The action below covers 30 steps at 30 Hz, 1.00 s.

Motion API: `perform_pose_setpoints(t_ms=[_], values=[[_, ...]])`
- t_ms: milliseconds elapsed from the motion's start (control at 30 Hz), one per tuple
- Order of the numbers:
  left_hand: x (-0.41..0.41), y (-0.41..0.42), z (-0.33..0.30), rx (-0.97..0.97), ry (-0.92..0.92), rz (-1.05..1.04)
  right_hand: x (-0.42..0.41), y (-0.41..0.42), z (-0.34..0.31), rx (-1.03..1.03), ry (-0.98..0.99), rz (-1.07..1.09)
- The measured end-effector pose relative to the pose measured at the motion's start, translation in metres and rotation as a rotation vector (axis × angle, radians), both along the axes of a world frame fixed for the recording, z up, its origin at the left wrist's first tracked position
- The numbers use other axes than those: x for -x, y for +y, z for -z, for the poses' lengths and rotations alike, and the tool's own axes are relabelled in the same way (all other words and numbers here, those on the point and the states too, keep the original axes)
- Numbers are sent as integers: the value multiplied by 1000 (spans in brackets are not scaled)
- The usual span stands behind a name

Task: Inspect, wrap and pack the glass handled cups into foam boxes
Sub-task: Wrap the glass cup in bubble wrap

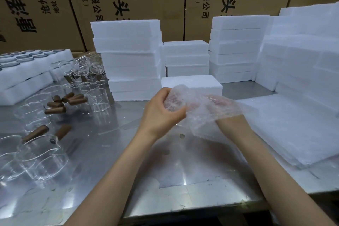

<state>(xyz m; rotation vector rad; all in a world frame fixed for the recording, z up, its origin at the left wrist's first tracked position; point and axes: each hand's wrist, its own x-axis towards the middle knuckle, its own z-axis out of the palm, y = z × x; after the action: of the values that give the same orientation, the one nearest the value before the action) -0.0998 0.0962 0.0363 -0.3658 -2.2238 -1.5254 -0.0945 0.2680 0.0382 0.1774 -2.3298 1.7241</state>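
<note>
head view: the left hand [161,110] curls its fingers round one end of a bundle of clear bubble wrap [198,110] held above the shiny steel table [165,170]. the right hand [225,108] is under or inside the wrap and shows only dimly through it, so i cannot tell how its fingers lie. a clear glass handled cup seems to be inside the bundle, but its outline and handle direction are too blurred to make out. the bundle's long axis runs left to right between the two hands.

just beyond the hands, touching the far edge of the bundle in this view, lies a single flat white foam box [192,82], closed as far as can be seen. it is straight ahead, about equally near both hands. so the coming move likely goes forward, away from the body. unwrapped clear glass cups with brown wooden handles [55,104] stand well apart on the left.
</note>
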Motion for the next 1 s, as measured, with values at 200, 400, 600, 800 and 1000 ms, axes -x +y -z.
perform_pose_setpoints(t_ms=[200,400,600,800,1000], values=[[6,-2,1,-89,-5,-53,-9,-3,-1,-84,604,74],[7,-11,-5,-569,-237,39,-3,6,-2,170,744,342],[3,-7,-7,-623,-306,246,9,7,1,376,108,2],[1,2,4,-374,-462,453,16,9,7,487,7,-122],[4,6,18,-123,-320,489,16,21,11,464,31,61]])
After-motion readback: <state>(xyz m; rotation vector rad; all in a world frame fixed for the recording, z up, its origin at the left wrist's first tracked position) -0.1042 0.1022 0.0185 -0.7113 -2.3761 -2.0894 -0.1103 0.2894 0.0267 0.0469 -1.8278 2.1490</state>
